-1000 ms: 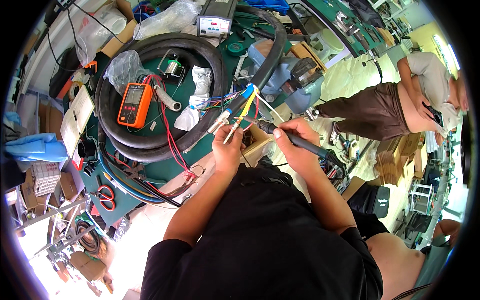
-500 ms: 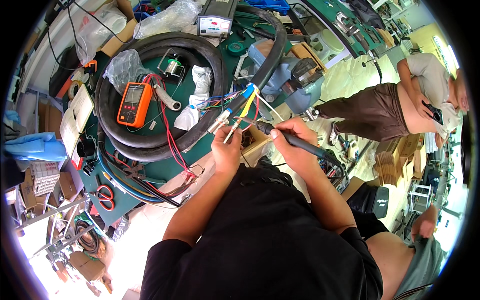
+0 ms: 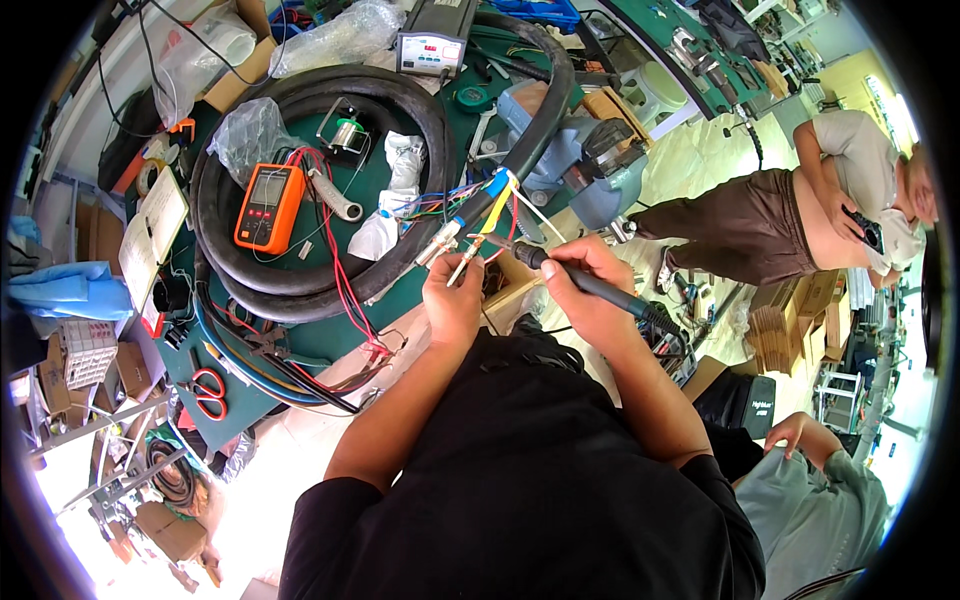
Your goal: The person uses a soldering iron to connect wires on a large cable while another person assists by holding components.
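My left hand (image 3: pixel 450 300) pinches a small pale metal connector (image 3: pixel 464 264) at the end of the yellow-sleeved wire (image 3: pixel 496 208). My right hand (image 3: pixel 590 290) grips a black soldering iron (image 3: pixel 525 252), its tip at the connector's upper end; whether they touch is hard to tell. A silver cylindrical fitting (image 3: pixel 437 243) lies just left of this, by the thick black cable (image 3: pixel 532 145) with its bundle of thin coloured wires (image 3: pixel 450 198).
A green bench (image 3: pixel 235 410) holds an orange multimeter (image 3: pixel 268 208), solder spool (image 3: pixel 348 134), soldering station (image 3: pixel 428 52), blue-grey vise (image 3: pixel 600 175), scissors (image 3: pixel 210 395) and notebook (image 3: pixel 150 240). A co-worker (image 3: pixel 730 220) stands at right, another (image 3: pixel 820 500) at lower right, near stacked cardboard (image 3: pixel 775 320).
The lower-right co-worker's hand has risen and moved left with the grey shirt, which now covers the bare belly. My hands and the iron have barely moved.
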Demonstrator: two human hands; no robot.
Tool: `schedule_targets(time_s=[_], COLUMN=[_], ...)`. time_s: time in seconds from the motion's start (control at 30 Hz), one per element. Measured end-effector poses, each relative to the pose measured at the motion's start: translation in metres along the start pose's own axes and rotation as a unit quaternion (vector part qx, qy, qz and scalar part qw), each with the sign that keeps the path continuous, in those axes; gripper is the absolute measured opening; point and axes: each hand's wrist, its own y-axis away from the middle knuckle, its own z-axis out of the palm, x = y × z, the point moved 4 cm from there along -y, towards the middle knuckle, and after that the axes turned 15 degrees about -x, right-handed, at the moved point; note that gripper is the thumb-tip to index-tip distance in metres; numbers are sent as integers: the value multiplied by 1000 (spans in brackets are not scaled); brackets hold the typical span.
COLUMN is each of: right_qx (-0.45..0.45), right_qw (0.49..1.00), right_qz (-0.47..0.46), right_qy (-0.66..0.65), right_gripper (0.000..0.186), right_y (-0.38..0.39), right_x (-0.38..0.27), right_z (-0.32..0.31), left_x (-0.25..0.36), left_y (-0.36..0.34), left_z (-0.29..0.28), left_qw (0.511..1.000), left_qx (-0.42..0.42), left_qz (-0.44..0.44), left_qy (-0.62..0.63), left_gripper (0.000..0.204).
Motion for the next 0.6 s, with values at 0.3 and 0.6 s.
schedule_targets(time_s=[0.3, 0.6], right_qx=[-12, -6], right_qw=[1000, 1000], right_qz=[-13, -9], right_qy=[-7, 0], right_gripper=[11, 11], right_y=[-1, -3], right_x=[-2, -4], right_z=[2, 1], left_x=[-3, 0], left_y=[0, 0], left_z=[-2, -2], left_qw=[1000, 1000], left_qx=[-3, -4], left_qz=[5, 2], left_qy=[-1, -8], left_gripper=[18, 19])
